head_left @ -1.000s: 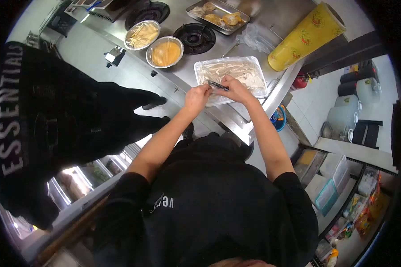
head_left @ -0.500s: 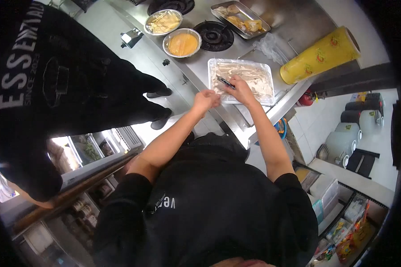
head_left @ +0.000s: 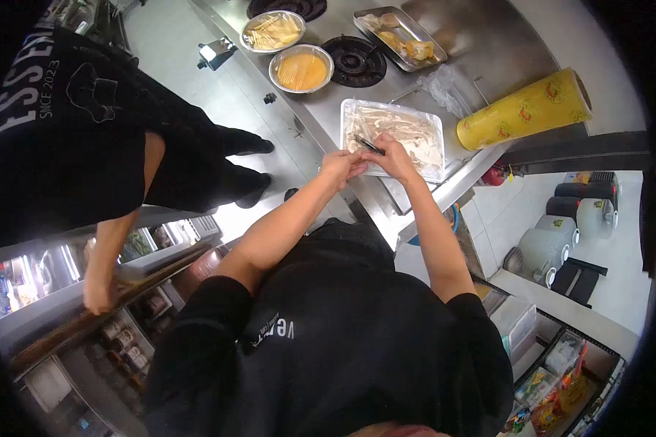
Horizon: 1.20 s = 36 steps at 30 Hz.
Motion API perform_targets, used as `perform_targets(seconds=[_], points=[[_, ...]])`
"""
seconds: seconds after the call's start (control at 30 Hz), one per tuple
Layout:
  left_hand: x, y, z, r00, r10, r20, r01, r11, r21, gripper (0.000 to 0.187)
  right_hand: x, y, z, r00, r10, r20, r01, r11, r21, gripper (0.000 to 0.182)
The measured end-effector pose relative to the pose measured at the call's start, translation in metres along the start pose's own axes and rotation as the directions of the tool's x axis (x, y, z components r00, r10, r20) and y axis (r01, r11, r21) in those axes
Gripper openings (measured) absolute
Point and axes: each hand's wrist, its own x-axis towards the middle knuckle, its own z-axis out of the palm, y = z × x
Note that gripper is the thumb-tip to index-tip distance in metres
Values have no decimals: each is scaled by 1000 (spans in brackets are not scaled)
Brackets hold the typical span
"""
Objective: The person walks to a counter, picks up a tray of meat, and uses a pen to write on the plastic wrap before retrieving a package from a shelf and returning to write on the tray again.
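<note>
My right hand is closed around a slim dark tool, pen-shaped, whose exact kind I cannot make out. It points up and left over the near side of a rectangular tray. Pale, whitish-beige pieces fill the tray under what looks like clear film. Beside it my left hand is at the tray's near left corner, fingers bent together and close to my right hand. What those fingers pinch, if anything, is too small to tell.
Two film-covered bowls, one with yellow strips and one orange, stand by a burner. Behind is a metal tray of food. A yellow film roll lies right. A co-worker stands left, by a lit chilled counter.
My left hand has moved slightly right, closer to my right hand. The co-worker has turned, and their bare arm now reaches down over the counter at the left.
</note>
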Motion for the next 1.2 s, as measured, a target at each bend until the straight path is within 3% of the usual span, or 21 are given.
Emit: perform_targets(seconds=[0.23,0.4,0.5,0.63,0.7,0.83,0.93,1.0,1.2], points=[[1,-6,-7,998,-13,-62,14,1000,22,19,2,8,0,992,95,89,-106,986,127,29],[6,-13,-16,999,42,-18,-39,994,99,15,4,11,2,993,83,79,-95,981,166,27],[8,-18,-20,991,121,-48,-119,992,39,11,6,10,1,990,111,91,-125,977,174,28],[13,-20,-23,985,139,-106,-137,990,24,13,7,6,-2,985,133,107,-145,983,114,27],[9,-15,-18,988,85,-132,-91,995,-39,28,8,7,-1,986,118,119,-128,989,79,26],[9,-10,-13,989,75,-129,-71,997,28,29,7,0,3,986,73,148,-77,997,20,24],[3,-7,-8,971,186,-147,-170,979,114,24,8,-2,8,990,15,139,-14,1000,-12,24],[8,-11,-12,937,347,-49,-331,921,206,23,8,-2,9,992,-43,116,47,998,-34,24],[4,-11,-14,934,358,-14,-344,906,246,26,12,-1,6,987,25,159,-24,1000,-6,20]])
